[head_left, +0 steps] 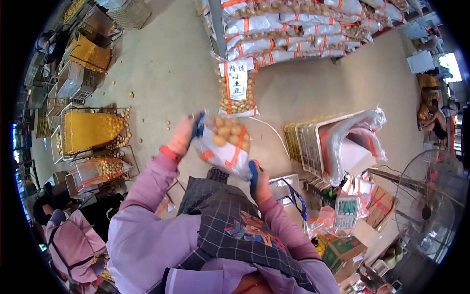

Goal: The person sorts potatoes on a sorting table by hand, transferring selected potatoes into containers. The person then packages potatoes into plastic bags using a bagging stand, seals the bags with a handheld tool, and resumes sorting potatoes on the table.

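Observation:
A clear plastic bag of potatoes point(225, 131), with white and orange print, hangs tilted in front of my apron. My left hand point(188, 131), in a blue and orange glove, is closed on the bag's upper left corner. At the lower right corner, my right hand point(259, 180) is closed on the same bag, also gloved. Beyond it, a taller full bag of small potatoes point(237, 88) with a white label stands upright on the floor against the stack. The fingertips are partly hidden by the gloves and plastic.
Stacked potato bags point(293, 34) rise at the back. To the right are a crate point(308, 147) draped with empty plastic bags, a scale point(346, 212) and a fan point(426, 210). Potato-filled racks point(93, 131) and a person in pink point(76, 245) are on the left.

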### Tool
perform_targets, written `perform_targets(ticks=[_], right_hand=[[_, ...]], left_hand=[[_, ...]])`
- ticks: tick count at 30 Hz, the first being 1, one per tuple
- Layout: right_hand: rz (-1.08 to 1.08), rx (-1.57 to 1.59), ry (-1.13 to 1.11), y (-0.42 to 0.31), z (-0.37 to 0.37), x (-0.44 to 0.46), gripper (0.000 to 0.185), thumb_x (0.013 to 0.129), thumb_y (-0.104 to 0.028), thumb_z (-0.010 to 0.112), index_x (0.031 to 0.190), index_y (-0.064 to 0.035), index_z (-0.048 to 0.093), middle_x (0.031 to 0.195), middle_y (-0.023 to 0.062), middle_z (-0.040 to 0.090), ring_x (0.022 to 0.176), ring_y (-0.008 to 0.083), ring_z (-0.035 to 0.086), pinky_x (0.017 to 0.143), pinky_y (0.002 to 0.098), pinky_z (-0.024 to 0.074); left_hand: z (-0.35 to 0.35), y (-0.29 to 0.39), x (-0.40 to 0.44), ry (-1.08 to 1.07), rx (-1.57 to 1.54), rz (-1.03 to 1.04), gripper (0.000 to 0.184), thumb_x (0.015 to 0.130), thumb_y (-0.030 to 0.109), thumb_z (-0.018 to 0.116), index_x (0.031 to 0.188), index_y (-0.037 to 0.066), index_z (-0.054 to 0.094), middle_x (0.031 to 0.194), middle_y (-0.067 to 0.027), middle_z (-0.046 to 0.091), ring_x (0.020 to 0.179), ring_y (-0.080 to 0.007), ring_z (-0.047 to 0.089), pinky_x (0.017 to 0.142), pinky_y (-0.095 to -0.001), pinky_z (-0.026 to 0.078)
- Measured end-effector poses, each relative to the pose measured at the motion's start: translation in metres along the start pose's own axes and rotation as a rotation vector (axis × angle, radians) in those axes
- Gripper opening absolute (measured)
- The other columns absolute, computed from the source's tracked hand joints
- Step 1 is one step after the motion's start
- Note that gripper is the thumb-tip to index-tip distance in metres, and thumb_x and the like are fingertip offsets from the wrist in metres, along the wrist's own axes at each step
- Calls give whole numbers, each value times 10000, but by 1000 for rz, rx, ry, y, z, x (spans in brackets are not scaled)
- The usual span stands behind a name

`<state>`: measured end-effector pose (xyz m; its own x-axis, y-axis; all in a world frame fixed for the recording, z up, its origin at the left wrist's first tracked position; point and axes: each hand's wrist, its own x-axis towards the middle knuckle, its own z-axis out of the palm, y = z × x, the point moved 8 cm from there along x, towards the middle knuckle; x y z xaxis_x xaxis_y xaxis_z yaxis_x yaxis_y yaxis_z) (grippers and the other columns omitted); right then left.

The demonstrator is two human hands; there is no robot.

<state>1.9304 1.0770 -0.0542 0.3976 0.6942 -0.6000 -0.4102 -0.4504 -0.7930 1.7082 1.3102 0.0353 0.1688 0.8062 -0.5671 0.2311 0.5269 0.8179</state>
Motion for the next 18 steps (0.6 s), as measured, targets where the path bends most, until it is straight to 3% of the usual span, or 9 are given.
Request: perform_targets(ticks=[1, 2, 6, 11, 12, 13, 15, 16, 18], right_hand=[[143, 176, 2, -16, 32, 10, 251, 976, -222, 548, 979, -6, 676, 919, -8, 631, 785, 110, 572, 731, 263, 469], [52, 342, -162, -25, 59, 33, 166, 959, -167, 539, 1029, -67, 652, 911, -20, 611, 815, 70, 558, 727, 231, 448], [59, 581, -128, -53, 99, 125, 258, 980, -242, 468, 996, -54, 644, 935, 9, 630, 839, 126, 596, 777, 279, 471], [-223, 261, -49, -110, -7, 88, 293, 987, -174, 462, 1063, 58, 625, 997, 124, 676, 922, 212, 649, 895, 308, 493], [-212, 121, -48, -96, -43, 69, 291, 986, -154, 465, 1072, 75, 621, 1019, 136, 677, 949, 200, 646, 910, 299, 487], [-126, 106, 3, -78, -76, 41, 295, 981, -136, 458, 1098, 88, 611, 1016, 133, 679, 940, 202, 652, 909, 288, 486], [-104, -213, 408, 52, -209, -4, 281, 977, -149, 493, 1059, 88, 620, 960, 128, 674, 913, 199, 658, 785, 295, 538], [125, 254, 635, 81, -226, -64, 260, 957, -145, 525, 1030, 83, 626, 897, 122, 672, 813, 203, 667, 686, 281, 542], [258, 289, 905, 190, -292, -177, 248, 929, -163, 545, 937, 62, 647, 861, 128, 676, 699, 230, 650, 630, 325, 522]], left_hand=[[-8, 51, 12, 85, 397, 699, 316, 974, 273, 523, 990, -18, 646, 643, -53, 555, 611, -120, 532, 587, -318, 469], [-13, 74, 45, -27, 17, 340, 324, 957, 299, 546, 1013, -11, 619, 725, -76, 595, 647, -154, 556, 622, -322, 475], [-55, 66, 201, 171, 266, 629, 401, 971, 375, 478, 1049, -2, 593, 874, -128, 640, 795, -197, 611, 702, -346, 476], [-42, -236, 213, -353, 1059, -205, 647, 954, 568, 324, 1203, 31, 585, 1107, -183, 655, 1058, -300, 596, 989, -449, 376], [-37, -311, 198, -274, 1068, 12, 642, 940, 570, 358, 1192, 25, 588, 1150, -225, 631, 1125, -356, 574, 993, -458, 394], [-25, -350, 152, -272, 1061, -181, 607, 932, 543, 416, 1188, 19, 584, 1165, -241, 615, 1123, -393, 565, 967, -478, 423], [-3, -398, 58, -186, 896, -275, 443, 923, 390, 515, 1172, 33, 598, 1155, -235, 618, 1065, -412, 588, 925, -483, 460], [6, -485, 41, -392, 1032, -66, 358, 906, 307, 528, 1142, 52, 614, 1107, -224, 635, 1035, -409, 598, 898, -492, 475], [16, -527, -9, -522, 794, -471, 358, 893, 393, 527, 1092, 108, 613, 955, -150, 596, 891, -339, 574, 767, -460, 444]])
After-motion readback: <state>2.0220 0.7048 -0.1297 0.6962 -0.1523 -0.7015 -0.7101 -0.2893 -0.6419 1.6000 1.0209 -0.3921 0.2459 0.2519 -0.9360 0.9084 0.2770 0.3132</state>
